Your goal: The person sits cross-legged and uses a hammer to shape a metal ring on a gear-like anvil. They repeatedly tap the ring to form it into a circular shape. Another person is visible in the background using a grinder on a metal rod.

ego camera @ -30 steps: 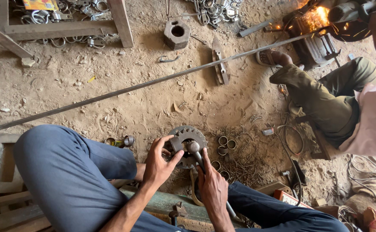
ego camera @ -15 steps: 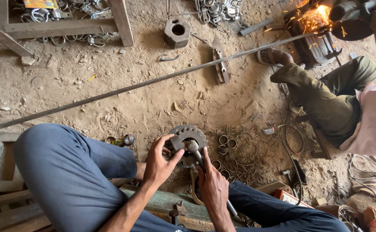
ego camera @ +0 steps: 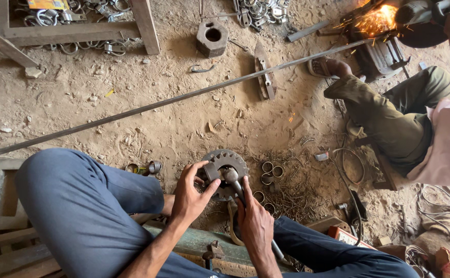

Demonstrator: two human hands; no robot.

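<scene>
Two hands on one small job: left hand (ego camera: 191, 193) pinching the gear (ego camera: 224, 172) rim on the dirt between the knees, right hand (ego camera: 253, 221) wrapped round a hammer (ego camera: 231, 177) resting head-down on its hub. Could easily clip those left fingertips if the head skids off, or catch sparks (ego camera: 376, 20) from the grinding upper right. Tight quarters too, with rings (ego camera: 271, 167) just right, the rod (ego camera: 184, 98) crossing ahead, and open dirt only beyond.
</scene>
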